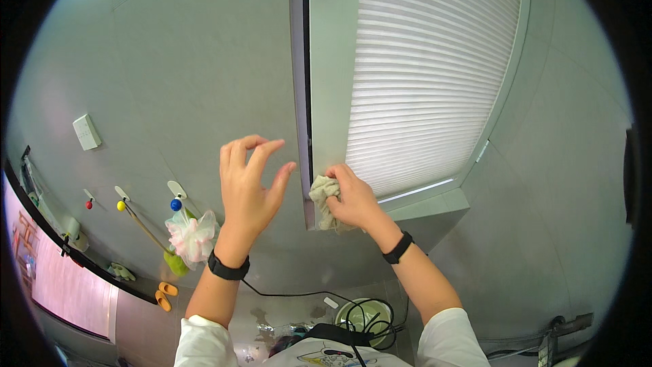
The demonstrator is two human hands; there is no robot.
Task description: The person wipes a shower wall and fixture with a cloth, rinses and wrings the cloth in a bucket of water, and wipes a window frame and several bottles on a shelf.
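Note:
My right hand [355, 197] grips a crumpled beige cloth [326, 199] against the lower corner of the pale green window frame [331, 112]. Behind that hand, a white pleated blind [428, 86] fills the window. My left hand [249, 178] is raised to the left of the frame's edge, near the grey wall [204, 61]. Its thumb and forefinger are apart with nothing between them. The windowsill [428, 206] juts out below the blind, and part of it is hidden by my right hand and forearm.
On the left wall hang a pastel bath pouf [192, 238] and a green-headed brush [175, 263] from ball-tipped hooks. A light switch [87, 132] sits higher. Below, a green basin [379, 311] stands behind looped black cable [374, 323]. Orange slippers [163, 300] lie near the doorway.

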